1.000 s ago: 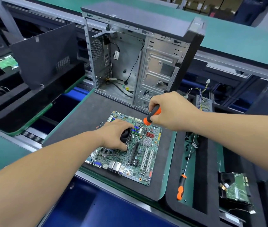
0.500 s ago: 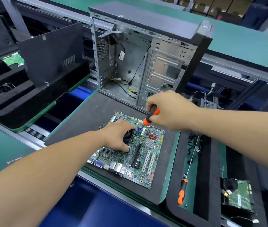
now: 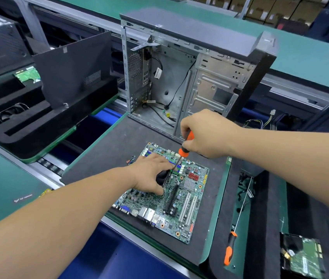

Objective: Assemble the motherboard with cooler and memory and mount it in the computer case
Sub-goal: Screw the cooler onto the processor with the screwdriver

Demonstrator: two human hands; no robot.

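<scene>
Bright, even light — warped edges

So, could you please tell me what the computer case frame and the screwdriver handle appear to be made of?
Computer case frame: probably bare sheet steel, dull silver, with stamped ribs and punched holes. Screwdriver handle in the right hand: likely moulded plastic or rubber, matte orange and black.
</scene>
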